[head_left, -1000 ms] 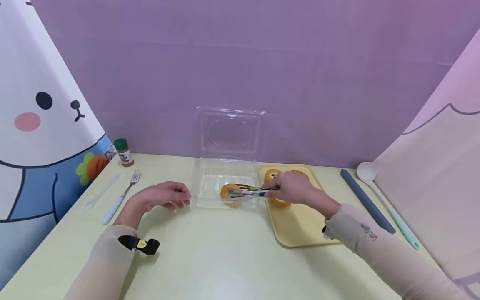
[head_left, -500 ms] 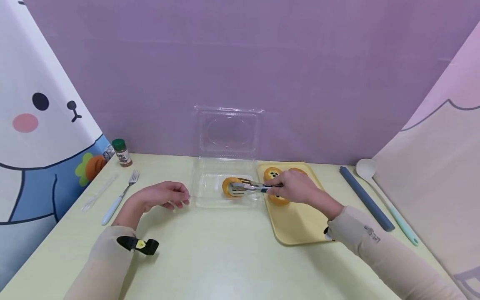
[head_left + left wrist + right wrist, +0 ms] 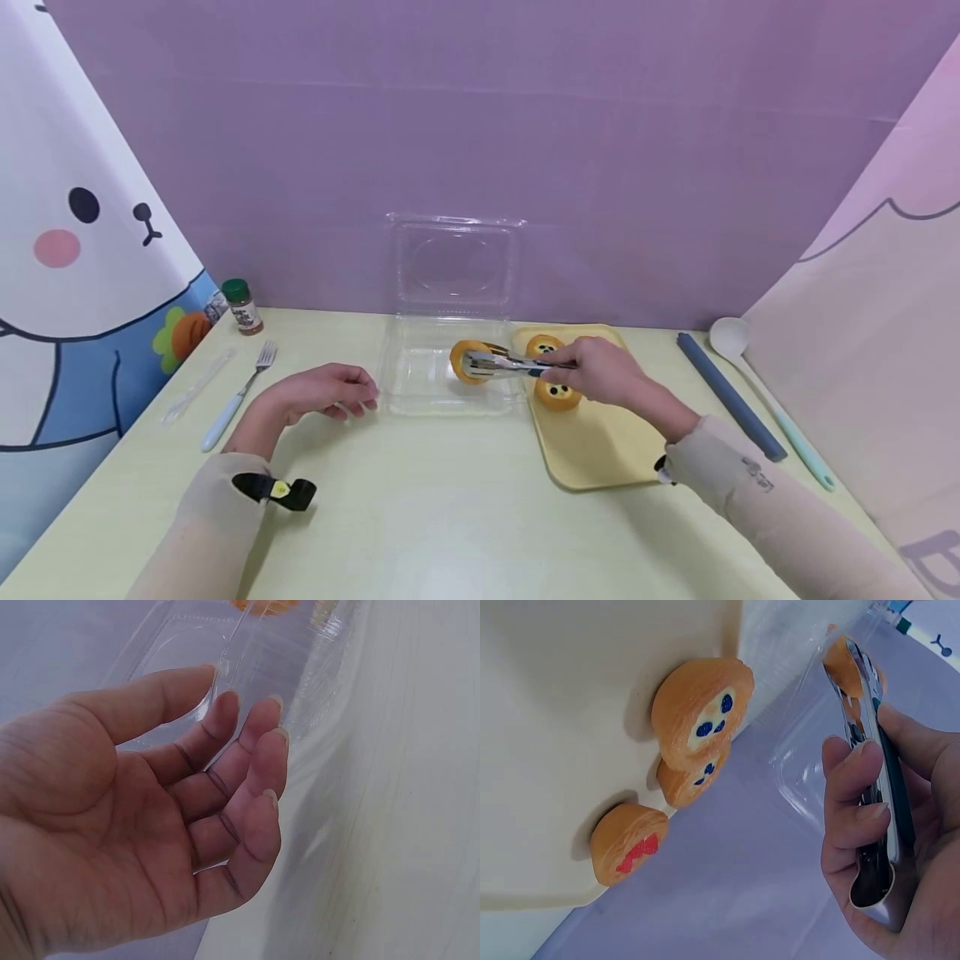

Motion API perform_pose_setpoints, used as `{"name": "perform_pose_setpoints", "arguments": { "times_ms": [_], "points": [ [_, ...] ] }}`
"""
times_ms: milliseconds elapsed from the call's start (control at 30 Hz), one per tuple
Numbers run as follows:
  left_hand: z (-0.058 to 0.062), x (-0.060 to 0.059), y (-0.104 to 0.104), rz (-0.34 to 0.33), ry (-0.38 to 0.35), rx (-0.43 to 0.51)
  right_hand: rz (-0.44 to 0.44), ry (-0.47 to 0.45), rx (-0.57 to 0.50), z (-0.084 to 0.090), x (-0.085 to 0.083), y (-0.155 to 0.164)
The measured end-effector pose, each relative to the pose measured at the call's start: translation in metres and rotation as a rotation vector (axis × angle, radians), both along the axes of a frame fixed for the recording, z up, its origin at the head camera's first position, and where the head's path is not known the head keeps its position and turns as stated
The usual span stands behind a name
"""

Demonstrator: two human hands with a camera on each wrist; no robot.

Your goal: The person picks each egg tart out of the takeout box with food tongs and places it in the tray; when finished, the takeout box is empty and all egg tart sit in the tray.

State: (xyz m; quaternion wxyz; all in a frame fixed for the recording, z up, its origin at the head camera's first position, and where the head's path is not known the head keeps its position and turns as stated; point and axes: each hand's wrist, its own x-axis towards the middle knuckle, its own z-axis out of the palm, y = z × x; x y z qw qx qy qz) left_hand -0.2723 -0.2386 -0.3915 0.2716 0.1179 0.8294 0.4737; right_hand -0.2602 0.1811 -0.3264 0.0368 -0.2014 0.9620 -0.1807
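Far left: spice jar (image 3: 242,306), clear plastic utensil (image 3: 197,387), fork (image 3: 237,395) on the table (image 3: 420,517). Left hand (image 3: 321,392) rests empty, fingers loosely curled, just beside the clear clamshell box (image 3: 420,392). Right hand (image 3: 592,372) clamped round metal tongs (image 3: 501,364), tongs pinching an orange pastry (image 3: 467,361) above the box floor, right half. Three more pastries on the yellow tray (image 3: 600,442), one with blue dots (image 3: 558,392) beside the hand. Risk: grip loosens, soft pastry slips or tips off the tongs; box unheld, a nudge could slide it. Far right: grey bar (image 3: 731,398), pale spoon (image 3: 772,400)
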Motion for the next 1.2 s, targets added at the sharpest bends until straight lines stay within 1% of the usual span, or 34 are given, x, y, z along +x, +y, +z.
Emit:
{"name": "perform_pose_setpoints", "arguments": {
  "times_ms": [233,400,667,900,1200],
  "points": [
    [0.0,0.0,0.0,0.014,0.001,-0.022,-0.016,-0.006,-0.09,0.003,0.004,0.015],
    [-0.002,-0.001,0.0,0.009,0.002,-0.014,-0.049,-0.004,-0.095,0.006,0.008,0.027],
    [-0.002,-0.002,-0.001,0.008,0.004,-0.016,-0.11,-0.043,-0.111,0.008,0.013,0.041],
    [-0.001,-0.003,-0.001,0.008,0.005,-0.006,-0.097,-0.013,-0.157,0.008,0.019,0.058],
    [-0.001,-0.004,-0.002,0.002,-0.001,-0.002,-0.143,0.038,-0.185,0.009,0.033,0.092]
  ]
}}
